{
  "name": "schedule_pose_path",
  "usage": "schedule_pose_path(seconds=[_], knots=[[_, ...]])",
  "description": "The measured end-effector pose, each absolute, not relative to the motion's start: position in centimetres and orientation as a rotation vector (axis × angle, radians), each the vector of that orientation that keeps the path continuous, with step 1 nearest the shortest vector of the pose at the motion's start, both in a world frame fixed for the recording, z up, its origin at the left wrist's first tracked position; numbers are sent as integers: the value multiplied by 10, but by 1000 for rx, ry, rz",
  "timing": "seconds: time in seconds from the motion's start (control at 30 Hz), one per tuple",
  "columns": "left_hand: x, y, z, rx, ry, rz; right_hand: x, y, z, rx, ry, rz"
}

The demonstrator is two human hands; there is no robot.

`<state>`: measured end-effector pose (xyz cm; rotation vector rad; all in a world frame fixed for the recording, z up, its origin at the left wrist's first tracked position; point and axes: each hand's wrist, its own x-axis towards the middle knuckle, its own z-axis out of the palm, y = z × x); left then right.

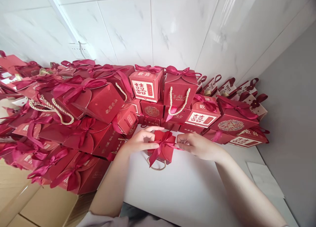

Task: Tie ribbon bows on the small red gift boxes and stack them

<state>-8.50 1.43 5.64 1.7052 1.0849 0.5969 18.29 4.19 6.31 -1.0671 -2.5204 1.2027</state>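
Observation:
A small red gift box (pixel 168 152) stands on the white tabletop in front of me, with a twisted cream cord handle (pixel 158 168) drooping at its near side. Across its top lies a dark red ribbon bow (pixel 165 143). My left hand (pixel 139 140) is at the box's left side, its thumb and a finger closed at the bow's left part while other fingers reach over the box's back edge. On the other side, my right hand (pixel 197 145) pinches the ribbon's right end between thumb and curled fingers. Part of the left fingers' contact is hidden.
Many red gift boxes (pixel 100 102) with bows are stacked at left and behind. White tags with ribbon loops (pixel 228 86) stand at back right. Cardboard (pixel 46 204) lies lower left. A tiled wall (pixel 128 26) closes off the back; a grey panel (pixel 291 88) rises at right.

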Motion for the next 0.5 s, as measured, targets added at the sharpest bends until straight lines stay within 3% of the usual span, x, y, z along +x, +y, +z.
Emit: schedule_pose_path(seconds=[0.33,0.5], knots=[[-85,20,50,1707,1119,766,188,41,66,-1232,-2603,939],[-86,18,53,1648,1070,627,182,23,76,-1455,-2564,518]])
